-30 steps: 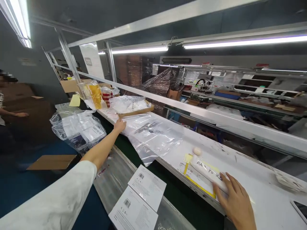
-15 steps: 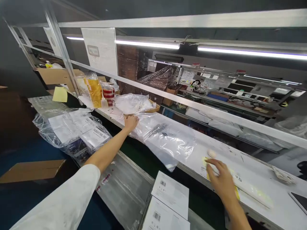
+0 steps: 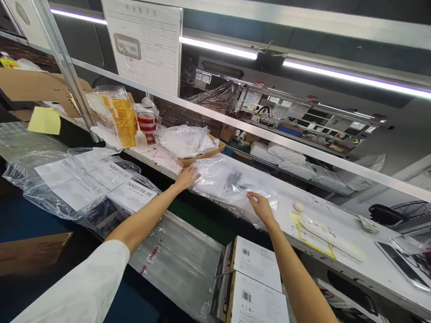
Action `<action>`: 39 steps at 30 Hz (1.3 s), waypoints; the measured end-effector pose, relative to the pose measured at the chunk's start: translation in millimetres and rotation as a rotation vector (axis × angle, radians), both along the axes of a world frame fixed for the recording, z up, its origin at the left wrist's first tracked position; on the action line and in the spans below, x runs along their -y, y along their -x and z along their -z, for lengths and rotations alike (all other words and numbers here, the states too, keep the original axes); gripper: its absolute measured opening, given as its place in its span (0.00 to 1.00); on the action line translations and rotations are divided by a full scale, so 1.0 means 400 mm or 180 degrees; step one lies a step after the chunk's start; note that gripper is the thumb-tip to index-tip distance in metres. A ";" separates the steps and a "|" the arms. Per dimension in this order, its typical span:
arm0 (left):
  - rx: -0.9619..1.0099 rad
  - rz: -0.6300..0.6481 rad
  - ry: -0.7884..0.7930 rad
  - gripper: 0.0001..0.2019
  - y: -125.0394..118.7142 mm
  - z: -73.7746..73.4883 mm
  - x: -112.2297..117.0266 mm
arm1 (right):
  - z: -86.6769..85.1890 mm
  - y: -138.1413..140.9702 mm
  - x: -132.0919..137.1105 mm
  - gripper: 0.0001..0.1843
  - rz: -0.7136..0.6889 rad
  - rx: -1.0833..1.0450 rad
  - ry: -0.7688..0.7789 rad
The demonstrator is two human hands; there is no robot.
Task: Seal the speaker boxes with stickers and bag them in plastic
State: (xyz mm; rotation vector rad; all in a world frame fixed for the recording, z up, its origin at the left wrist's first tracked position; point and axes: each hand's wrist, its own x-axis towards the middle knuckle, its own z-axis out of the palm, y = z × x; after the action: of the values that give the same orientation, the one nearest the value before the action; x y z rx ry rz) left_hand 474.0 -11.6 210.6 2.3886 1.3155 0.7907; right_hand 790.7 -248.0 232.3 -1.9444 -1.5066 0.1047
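A clear plastic bag (image 3: 232, 181) with printed text lies across the white bench ledge. At its left end, my left hand (image 3: 186, 178) is closed on the edge of the bag. Near the printed mark, my right hand (image 3: 261, 207) pinches the film between thumb and fingers. Behind my left hand, a bundle of clear bags (image 3: 185, 141) sits in a shallow cardboard tray (image 3: 205, 154). Below my right forearm stand white boxes with barcodes (image 3: 257, 264).
Wrapped white boxes (image 3: 131, 193) lie in plastic film at left. Rolls of yellow tape (image 3: 123, 123) and red tape (image 3: 147, 125) stand on the ledge. Toward the right are a long white packet (image 3: 326, 234) and a tablet-like device (image 3: 402, 264). A metal rail (image 3: 262, 134) crosses above the ledge.
My right hand has moved left from the yellow-marked area by the white packet to the plastic bag and now pinches it. My left hand stays at the bag's left end. The view has shifted.
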 end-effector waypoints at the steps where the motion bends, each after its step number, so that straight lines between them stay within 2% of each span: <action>1: -0.0031 0.0029 0.0032 0.29 0.001 0.007 0.002 | -0.017 -0.014 0.006 0.25 0.0170 0.0030 -0.0095; 4: -0.0101 0.0026 0.0117 0.33 -0.004 0.013 0.010 | -0.059 -0.048 0.018 0.27 0.0681 0.0123 -0.0378; 6: -0.0152 0.0033 0.0141 0.34 -0.013 0.012 0.016 | -0.070 -0.062 0.024 0.27 0.0982 0.0117 -0.0516; 9: -0.0229 0.0046 0.0092 0.33 -0.023 0.011 0.021 | -0.066 -0.075 0.036 0.26 0.1381 -0.0026 -0.0653; 13: -0.0331 0.0051 -0.0016 0.26 -0.021 0.011 0.013 | -0.059 -0.083 0.069 0.24 0.1578 -0.0241 -0.0734; 17: -0.0389 0.0061 -0.0140 0.23 -0.012 0.012 0.004 | -0.069 -0.071 0.126 0.27 0.2023 -0.0243 -0.1161; 19: -0.0430 0.0066 -0.0224 0.22 -0.011 0.013 0.005 | -0.067 -0.051 0.158 0.27 0.1905 -0.0114 -0.1116; 22: -0.0483 0.0011 -0.0384 0.20 -0.019 0.011 0.014 | -0.049 -0.018 0.202 0.25 0.1381 0.0050 -0.0607; 23: -0.0492 -0.0004 -0.0452 0.19 -0.024 0.009 0.018 | -0.041 -0.011 0.217 0.26 0.1333 0.0036 -0.0518; 28: -0.0574 0.0173 -0.0654 0.18 -0.040 -0.001 0.036 | -0.009 0.005 0.313 0.29 0.1861 -0.0228 -0.0897; 30: -0.0630 0.0195 -0.0630 0.18 -0.042 -0.001 0.038 | 0.008 0.021 0.364 0.30 0.1764 -0.0252 -0.0895; 35: -0.0735 0.0141 -0.0590 0.18 -0.053 -0.007 0.037 | 0.084 0.103 0.497 0.26 0.1209 0.0012 -0.0974; 39: -0.0729 0.0089 -0.0631 0.20 -0.059 -0.038 0.060 | 0.160 0.168 0.554 0.19 0.0816 0.0317 -0.1120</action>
State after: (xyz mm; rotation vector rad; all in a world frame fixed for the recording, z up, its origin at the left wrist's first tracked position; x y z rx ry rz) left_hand 497.6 -35.5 226.0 2.7165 1.3391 0.6845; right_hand 723.6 -469.5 168.1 -1.8531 -1.2253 -0.3508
